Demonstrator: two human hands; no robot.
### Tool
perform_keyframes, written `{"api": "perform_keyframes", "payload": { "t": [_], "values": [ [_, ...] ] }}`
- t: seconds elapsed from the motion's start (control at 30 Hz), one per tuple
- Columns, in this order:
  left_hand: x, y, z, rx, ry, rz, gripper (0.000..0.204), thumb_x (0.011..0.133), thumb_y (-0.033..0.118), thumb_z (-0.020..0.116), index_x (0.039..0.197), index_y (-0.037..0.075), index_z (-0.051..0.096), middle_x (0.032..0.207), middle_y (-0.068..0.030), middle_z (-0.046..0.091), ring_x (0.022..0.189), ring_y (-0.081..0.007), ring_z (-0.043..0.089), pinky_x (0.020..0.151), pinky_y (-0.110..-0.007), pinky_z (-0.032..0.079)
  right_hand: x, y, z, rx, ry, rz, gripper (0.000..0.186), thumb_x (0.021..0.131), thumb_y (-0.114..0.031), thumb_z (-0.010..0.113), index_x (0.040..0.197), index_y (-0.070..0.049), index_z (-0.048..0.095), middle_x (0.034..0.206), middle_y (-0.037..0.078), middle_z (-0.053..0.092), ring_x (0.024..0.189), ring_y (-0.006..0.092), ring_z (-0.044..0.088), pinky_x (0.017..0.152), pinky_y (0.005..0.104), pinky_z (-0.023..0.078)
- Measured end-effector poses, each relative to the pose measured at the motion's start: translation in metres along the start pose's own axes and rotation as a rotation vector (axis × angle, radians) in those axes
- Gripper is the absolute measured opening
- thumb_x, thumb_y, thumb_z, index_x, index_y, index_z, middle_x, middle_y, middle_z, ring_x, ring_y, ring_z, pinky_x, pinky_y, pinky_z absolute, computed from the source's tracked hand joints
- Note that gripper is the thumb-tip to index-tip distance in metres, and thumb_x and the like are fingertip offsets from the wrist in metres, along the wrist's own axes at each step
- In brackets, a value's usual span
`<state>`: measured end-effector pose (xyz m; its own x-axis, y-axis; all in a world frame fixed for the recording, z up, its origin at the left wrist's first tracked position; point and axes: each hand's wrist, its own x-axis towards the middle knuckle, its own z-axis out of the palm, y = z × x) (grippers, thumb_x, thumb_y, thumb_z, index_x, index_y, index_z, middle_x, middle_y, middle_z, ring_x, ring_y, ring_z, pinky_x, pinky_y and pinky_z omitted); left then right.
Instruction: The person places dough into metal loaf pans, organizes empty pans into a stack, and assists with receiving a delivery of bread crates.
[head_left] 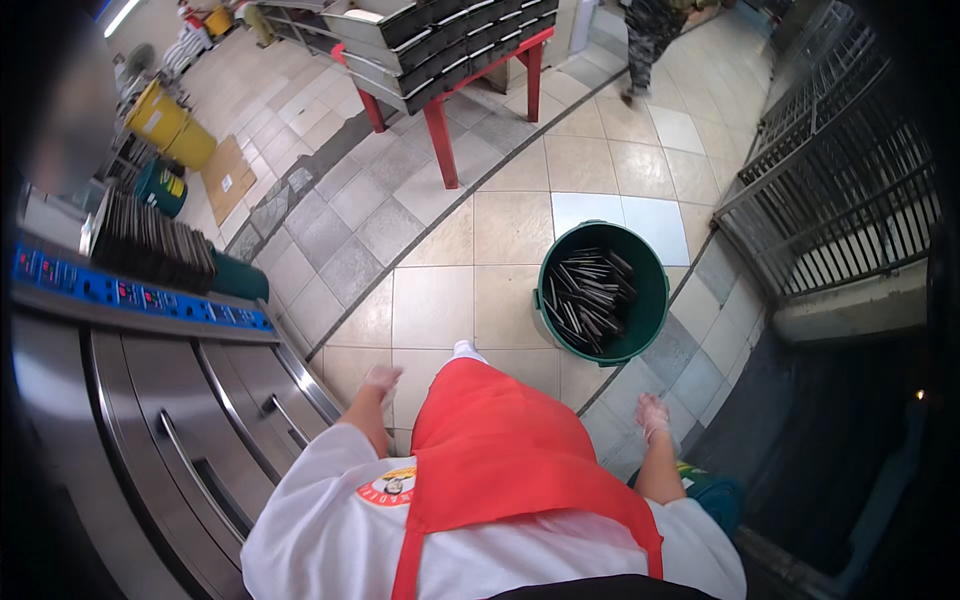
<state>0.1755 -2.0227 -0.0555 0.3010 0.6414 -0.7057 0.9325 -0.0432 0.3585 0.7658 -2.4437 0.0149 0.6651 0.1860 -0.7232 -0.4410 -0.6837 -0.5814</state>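
My left hand [383, 379], blurred, hangs beside the red apron [500, 430] near a steel oven, its fingers loosely apart with nothing in them. On the other side my right hand [652, 411], in a clear plastic glove, hangs low with its fingers loosely spread, also holding nothing. Ahead and to the right, a round green tub [656, 318] stands on the tiles, apart from both hands. Many dark, thin, flat pieces [590, 292] lie jumbled inside it; their exact kind is too small to tell.
Steel ovens [150, 400] with a blue control panel [130, 295] line my left. Stacked dark trays [150, 245] stand beyond. A red stand [440, 140] holds stacked pans [450, 50]. Barred metal racks [840, 190] run along the right. A person [652, 45] is at the far right.
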Motion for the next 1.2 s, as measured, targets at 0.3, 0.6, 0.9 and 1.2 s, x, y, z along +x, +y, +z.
{"api": "perform_keyframes", "payload": {
  "t": [0.3,0.6,0.9,1.2],
  "values": [
    [-0.034,-0.071,-0.137,-0.738,0.016,-0.619,0.028,0.094,0.035,0.069,0.094,0.007,0.065,0.078,-0.0039,0.064,0.063,-0.0159,0.061,0.053,-0.032,0.045,-0.047,-0.182,0.157,-0.233,-0.182,-0.137,0.056,0.094,-0.039,0.067,0.133,0.002,0.062,0.133,0.018,0.065,0.123,0.026,0.062,0.104,0.0345,0.047],
    [0.085,0.196,-0.301,-0.389,-0.031,-0.09,0.026,0.098,0.027,0.067,0.11,0.004,0.065,0.092,-0.0021,0.067,0.083,-0.0095,0.062,0.072,-0.026,0.048,0.11,-0.179,0.284,-0.326,0.012,-0.158,0.032,0.094,-0.027,0.061,0.116,-0.006,0.07,0.114,0.019,0.071,0.107,0.0369,0.067,0.095,0.0429,0.051],
    [0.127,0.243,-0.348,-0.273,-0.178,-0.508,0.013,0.096,0.016,0.068,0.104,0.005,0.066,0.086,-0.0002,0.064,0.074,-0.0089,0.058,0.07,-0.024,0.045,0.287,-0.148,0.395,-0.741,0.02,-0.075,0.022,0.093,-0.017,0.057,0.1,-0.004,0.074,0.107,0.019,0.073,0.105,0.0362,0.069,0.092,0.0446,0.056],
    [0.179,0.245,-0.409,-0.243,-0.128,-0.525,0.013,0.097,0.018,0.068,0.106,0.008,0.067,0.091,-0.0037,0.07,0.077,-0.0118,0.066,0.07,-0.026,0.053,0.293,-0.193,0.389,-1.014,-0.065,-0.091,0.025,0.092,-0.019,0.056,0.094,-0.008,0.078,0.098,0.015,0.076,0.092,0.0311,0.075,0.085,0.0444,0.059]
  ]
}}
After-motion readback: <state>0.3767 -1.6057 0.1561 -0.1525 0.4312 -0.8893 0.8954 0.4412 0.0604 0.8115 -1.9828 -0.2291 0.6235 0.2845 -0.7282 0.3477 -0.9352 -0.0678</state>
